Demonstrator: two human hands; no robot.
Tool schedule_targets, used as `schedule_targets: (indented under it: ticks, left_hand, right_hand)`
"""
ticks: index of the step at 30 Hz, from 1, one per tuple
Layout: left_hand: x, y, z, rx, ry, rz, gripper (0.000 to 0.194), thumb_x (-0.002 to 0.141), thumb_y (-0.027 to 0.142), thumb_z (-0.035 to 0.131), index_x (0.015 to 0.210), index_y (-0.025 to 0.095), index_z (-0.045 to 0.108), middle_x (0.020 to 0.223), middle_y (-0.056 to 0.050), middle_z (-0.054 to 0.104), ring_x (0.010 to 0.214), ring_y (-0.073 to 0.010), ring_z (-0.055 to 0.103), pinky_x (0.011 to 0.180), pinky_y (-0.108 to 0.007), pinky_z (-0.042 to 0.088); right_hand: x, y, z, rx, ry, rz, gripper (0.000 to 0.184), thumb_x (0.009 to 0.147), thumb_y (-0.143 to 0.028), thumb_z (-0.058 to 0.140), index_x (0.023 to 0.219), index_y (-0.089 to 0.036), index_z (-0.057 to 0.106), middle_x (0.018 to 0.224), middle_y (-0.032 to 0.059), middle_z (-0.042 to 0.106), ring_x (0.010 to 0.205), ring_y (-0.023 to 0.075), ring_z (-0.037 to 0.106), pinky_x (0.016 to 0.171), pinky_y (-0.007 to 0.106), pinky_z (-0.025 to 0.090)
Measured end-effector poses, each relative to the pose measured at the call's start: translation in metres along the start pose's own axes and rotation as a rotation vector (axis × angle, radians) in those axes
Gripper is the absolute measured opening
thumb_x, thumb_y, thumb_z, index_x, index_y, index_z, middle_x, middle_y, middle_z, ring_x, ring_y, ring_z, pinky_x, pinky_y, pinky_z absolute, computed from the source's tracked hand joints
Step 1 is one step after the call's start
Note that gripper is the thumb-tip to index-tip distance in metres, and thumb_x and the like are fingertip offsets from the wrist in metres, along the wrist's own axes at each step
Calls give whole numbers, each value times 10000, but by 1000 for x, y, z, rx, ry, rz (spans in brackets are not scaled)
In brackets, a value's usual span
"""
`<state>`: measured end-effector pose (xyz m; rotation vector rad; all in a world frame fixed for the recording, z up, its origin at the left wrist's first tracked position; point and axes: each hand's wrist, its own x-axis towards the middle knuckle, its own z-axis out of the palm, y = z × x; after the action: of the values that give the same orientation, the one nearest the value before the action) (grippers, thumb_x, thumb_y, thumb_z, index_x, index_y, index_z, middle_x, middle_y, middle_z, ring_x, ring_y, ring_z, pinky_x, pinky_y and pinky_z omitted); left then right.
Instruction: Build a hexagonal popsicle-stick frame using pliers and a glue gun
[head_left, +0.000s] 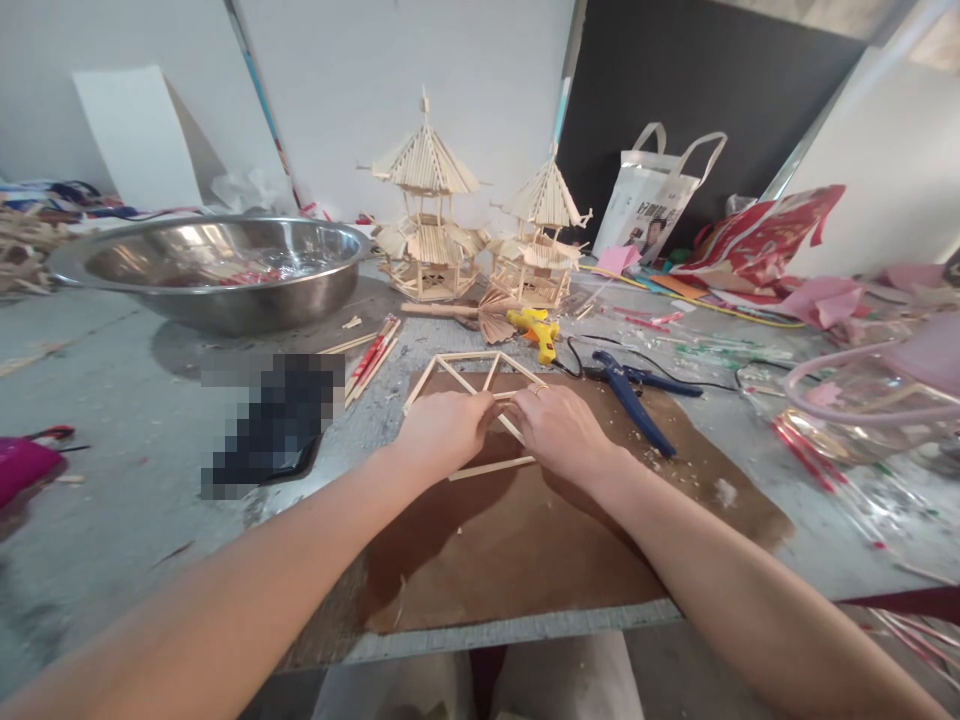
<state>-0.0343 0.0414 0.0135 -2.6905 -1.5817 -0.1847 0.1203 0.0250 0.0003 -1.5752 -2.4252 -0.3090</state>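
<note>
A frame of pale wooden sticks (pixel 459 357), many-sided with crossing inner sticks, is between my two hands over a brown sheet (pixel 480 560). My left hand (pixel 444 430) is closed on the frame's left side, its fingertips near the middle. From the other side my right hand (pixel 559 425), with a ring on one finger, also closes on the frame, and the fingers of both hands almost meet. One stick (pixel 491 468) of the frame shows below the hands. My palms and fingers hide part of the frame's middle and sides.
Blue cutters (pixel 634 395) and a yellow glue gun (pixel 536 332) lie beyond my right hand. Two stick pagodas (pixel 427 230) stand at the back. On the left are a steel basin (pixel 247 300), red-wrapped chopsticks (pixel 371 360) and a blurred-out dark object (pixel 274 425). A clear container (pixel 862 425) sits right.
</note>
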Motion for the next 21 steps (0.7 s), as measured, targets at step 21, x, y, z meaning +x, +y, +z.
schedule_targets:
  ticks: [21]
  left_hand:
    - [5,-9,-10,-1142,-380,-98,300,801,282,413,1065,140,420,569,32,509,401,-52,291,397,-180,203]
  right_hand:
    - [2,42,-7,306,120,88,244,834,-240,425,947,-188,635,977,66,640,919,171,553,806,301,399]
